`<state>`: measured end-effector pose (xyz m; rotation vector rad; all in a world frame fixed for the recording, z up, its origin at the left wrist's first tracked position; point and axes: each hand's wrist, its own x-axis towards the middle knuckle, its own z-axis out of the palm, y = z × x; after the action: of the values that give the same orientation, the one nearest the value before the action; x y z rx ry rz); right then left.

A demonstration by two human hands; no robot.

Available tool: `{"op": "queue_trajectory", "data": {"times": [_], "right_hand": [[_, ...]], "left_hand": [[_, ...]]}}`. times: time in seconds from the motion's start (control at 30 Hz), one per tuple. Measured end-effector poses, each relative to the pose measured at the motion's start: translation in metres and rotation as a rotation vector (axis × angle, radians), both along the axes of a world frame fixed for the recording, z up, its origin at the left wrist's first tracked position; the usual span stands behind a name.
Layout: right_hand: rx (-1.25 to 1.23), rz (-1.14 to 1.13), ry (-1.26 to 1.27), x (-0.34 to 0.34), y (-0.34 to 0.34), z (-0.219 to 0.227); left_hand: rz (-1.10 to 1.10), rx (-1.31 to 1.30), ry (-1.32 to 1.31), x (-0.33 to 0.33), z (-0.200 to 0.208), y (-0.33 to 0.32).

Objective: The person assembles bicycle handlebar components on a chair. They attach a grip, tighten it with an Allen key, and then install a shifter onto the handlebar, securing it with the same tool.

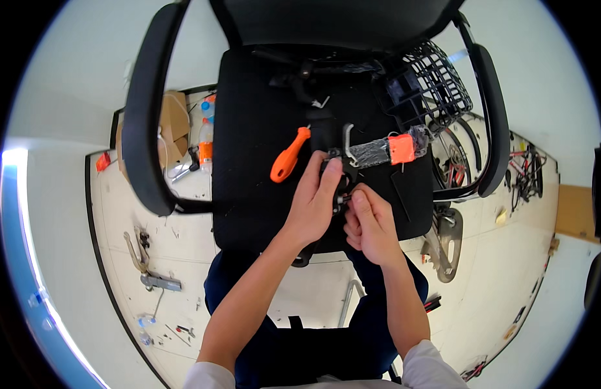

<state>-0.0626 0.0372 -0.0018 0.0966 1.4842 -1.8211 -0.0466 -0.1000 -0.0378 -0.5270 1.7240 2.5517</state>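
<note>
My left hand [315, 200] is wrapped round a black mechanical part [343, 184] over the front half of a black chair seat [248, 194]. Against the lower side of that part, the fingers of my right hand [373, 227] are pinched together on something small that I cannot make out. An orange-handled screwdriver [289, 157] lies just left of the part. Beyond my fingers are a bent silver lever [348, 139] and a plastic-wrapped bar [370, 153] with an orange patch [401, 149]. A thin black hex key [401, 198] rests right of my right hand.
A black lattice basket [443, 84] stands at the seat's back right. Armrests [148, 123] flank the seat. On the floor are a cardboard box [176, 126], bottles [206, 146], metal parts [145, 262], a wheel [453, 152] and a grey perforated part [448, 243].
</note>
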Motion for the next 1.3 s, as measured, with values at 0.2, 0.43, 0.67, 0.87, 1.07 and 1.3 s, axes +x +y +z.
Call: {"op": "queue_trajectory", "data": {"times": [0.2, 0.43, 0.67, 0.87, 1.07, 1.3], "right_hand": [[0.151, -0.047, 0.258, 0.005, 0.002, -0.018], [0.165, -0.038, 0.116, 0.008, 0.002, -0.004], [0.352, 0.064, 0.674, 0.004, -0.004, -0.006], [0.43, 0.094, 1.06, -0.011, 0.0, -0.007], [0.399, 0.166, 1.288, -0.022, 0.001, -0.006], [0.143, 0.194, 0.966, -0.019, 0.004, -0.001]], "left_hand": [[0.096, -0.09, 0.015, -0.004, 0.006, 0.011], [0.143, -0.466, 0.129, 0.002, -0.002, 0.015], [0.107, -0.07, -0.084, -0.002, 0.007, 0.01], [-0.056, 0.227, -0.296, -0.004, 0.021, 0.0], [-0.231, 0.407, -0.334, -0.001, 0.019, -0.011], [-0.229, 0.461, -0.385, -0.003, 0.023, -0.023]]}}
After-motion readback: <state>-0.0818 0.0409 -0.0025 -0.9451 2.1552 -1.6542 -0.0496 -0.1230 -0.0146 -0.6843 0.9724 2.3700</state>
